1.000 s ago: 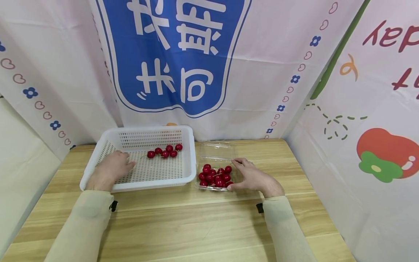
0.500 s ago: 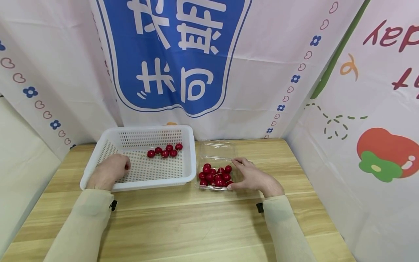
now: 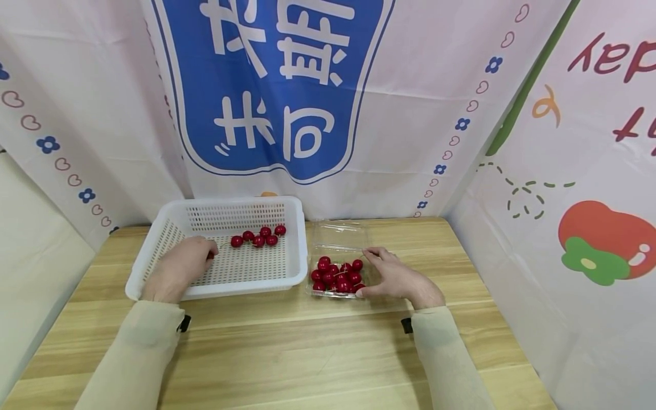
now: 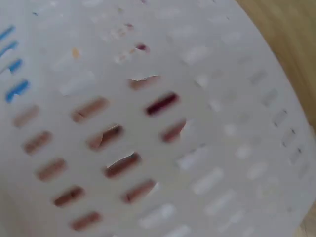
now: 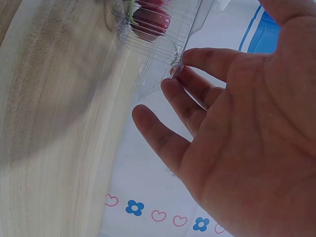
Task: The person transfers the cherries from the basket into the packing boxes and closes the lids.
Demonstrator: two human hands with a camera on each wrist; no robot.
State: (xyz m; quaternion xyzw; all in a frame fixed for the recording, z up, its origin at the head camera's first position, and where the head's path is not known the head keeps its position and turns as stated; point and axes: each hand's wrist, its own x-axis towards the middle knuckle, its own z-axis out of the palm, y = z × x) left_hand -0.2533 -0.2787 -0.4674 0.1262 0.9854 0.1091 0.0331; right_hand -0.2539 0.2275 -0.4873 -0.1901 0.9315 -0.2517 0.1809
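Observation:
My left hand (image 3: 180, 266) reaches down into the white slotted basket (image 3: 299, 250), fingers curled, with a bit of a dark red cherry (image 3: 210, 255) showing at the fingertips. The left wrist view shows the basket wall close up, with skin and dark red through its slots. Several red cherries (image 3: 258, 241) lie on the basket floor near its back right. My right hand (image 3: 397, 280) rests at the right side of a clear plastic box (image 3: 335, 247) holding many cherries (image 3: 342, 282). In the right wrist view its fingers are spread and loosely extended, fingertips at the box edge.
The box's clear lid (image 3: 340, 232) is folded back toward the curtain. Both containers stand on a wooden table (image 3: 287, 353), side by side near its back edge. A printed fabric curtain (image 3: 410, 85) hangs behind and along the sides.
My left fingers curl in, and then the hand shifts slightly right inside the basket with dark red at its fingertips. The right hand and the plastic box stay where they were.

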